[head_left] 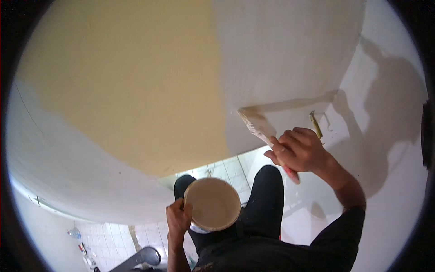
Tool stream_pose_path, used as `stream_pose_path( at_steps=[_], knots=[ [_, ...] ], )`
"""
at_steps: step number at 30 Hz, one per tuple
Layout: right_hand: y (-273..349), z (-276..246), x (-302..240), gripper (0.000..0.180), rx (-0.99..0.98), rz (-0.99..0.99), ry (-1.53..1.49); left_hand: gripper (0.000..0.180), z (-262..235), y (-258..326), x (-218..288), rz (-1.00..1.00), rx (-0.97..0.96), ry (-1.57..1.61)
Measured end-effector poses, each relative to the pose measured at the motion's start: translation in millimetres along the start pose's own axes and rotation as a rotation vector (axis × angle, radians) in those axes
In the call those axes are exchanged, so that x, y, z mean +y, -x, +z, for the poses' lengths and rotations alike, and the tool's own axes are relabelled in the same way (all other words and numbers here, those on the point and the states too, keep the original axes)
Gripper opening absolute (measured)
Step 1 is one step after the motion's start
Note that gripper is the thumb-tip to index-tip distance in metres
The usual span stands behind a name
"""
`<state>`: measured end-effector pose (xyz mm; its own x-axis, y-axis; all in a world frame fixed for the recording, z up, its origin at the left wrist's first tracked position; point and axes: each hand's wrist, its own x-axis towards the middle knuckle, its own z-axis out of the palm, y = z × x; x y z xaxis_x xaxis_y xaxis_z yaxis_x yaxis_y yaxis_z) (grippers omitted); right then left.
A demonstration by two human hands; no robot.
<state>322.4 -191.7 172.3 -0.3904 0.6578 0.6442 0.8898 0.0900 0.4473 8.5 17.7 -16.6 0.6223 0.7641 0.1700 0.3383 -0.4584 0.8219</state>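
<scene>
Right hand: we see the right hand [298,150] clamped round a brush [263,131], fingers curled over the handle, red end of the handle sticking out below the fist.
Brush: bristle end up and left of the hand, pressed on the wall [281,59] at the lower edge of the white patch.
Left hand: the left hand [178,219] grips the rim of a pot [212,204], thumb over the near-left edge, fingers hidden under it.
Pot: round, held level in front of the body, low centre of view, filled with beige paint; well apart from the brush, down and left of it.
Hands: 2 hands apart, right one high at the wall, left one low by the legs.
Wall: left part beige, right part white, the 2 colours meet in a near-vertical line above the brush.
Legs: dark trousers [267,199] below the pot, standing on a pale tile floor [226,170].
Hook: small yellowish piece [316,124] on the wall just right of the right hand; we cannot tell what it is.
Shadow: the arm's shadow [389,99] falls on the white surface to the right.
</scene>
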Motion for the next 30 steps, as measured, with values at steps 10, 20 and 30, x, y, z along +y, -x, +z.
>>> stream_pose_path(
  at_steps=[10,20,30],
  knots=[
    [25,23,-89,0.017,-0.092,0.638,-0.708,0.03,-3,2,10,-0.038,-0.043,0.047],
    [-136,2,-143,0.032,-0.001,0.082,-1.043,0.029,20,3,16,0.064,-0.037,-0.991],
    [-27,-140,-196,0.051,-0.455,0.247,-0.706,0.029,-10,20,-20,-0.244,-0.03,0.108]
  ],
)
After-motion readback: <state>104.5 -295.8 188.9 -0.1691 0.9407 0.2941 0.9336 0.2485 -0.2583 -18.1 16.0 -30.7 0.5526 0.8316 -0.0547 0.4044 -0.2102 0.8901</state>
